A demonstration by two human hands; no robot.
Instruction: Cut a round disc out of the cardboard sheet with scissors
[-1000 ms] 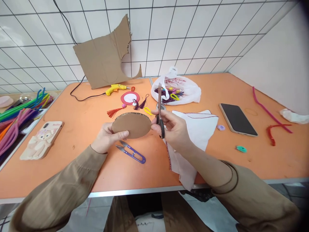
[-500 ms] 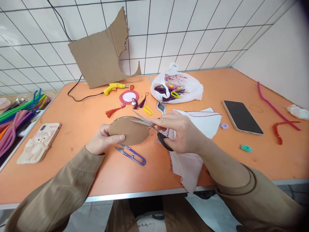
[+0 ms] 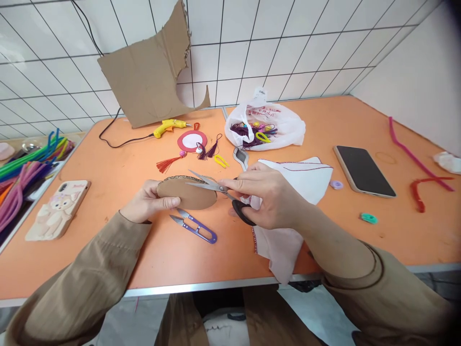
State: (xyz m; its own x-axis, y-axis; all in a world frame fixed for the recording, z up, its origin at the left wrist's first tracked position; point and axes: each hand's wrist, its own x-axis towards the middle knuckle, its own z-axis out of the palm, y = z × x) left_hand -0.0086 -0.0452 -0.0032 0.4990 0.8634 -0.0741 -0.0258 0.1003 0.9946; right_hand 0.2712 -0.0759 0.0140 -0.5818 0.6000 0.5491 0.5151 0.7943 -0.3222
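Note:
My left hand (image 3: 149, 202) is closed on the left edge of a round cardboard disc (image 3: 187, 196), thumb on its face. In my right hand (image 3: 266, 194) is a pair of scissors (image 3: 230, 193) with black handles, its blades parted and lying over the disc's upper right edge. Just below the disc lie purple thread snips (image 3: 198, 229) on the orange table. White cloth (image 3: 298, 178) with dark red stitched edging spreads under and beyond my right hand, a pinkish part of it hanging over the front edge.
Behind stand a yellow glue gun (image 3: 169, 127), a cut cardboard sheet (image 3: 144, 81) against the wall, and a plastic bag (image 3: 288, 125) of tassels. A pink ring ornament (image 3: 182, 142) lies nearer. Phones (image 3: 59, 209) (image 3: 364, 170) flank both sides; pipe cleaners (image 3: 21, 178) fill the left edge.
The disc in my left hand has shifted slightly left and tilted flatter. The scissors have moved a little left with it, blades still apart. The whole view has shifted slightly.

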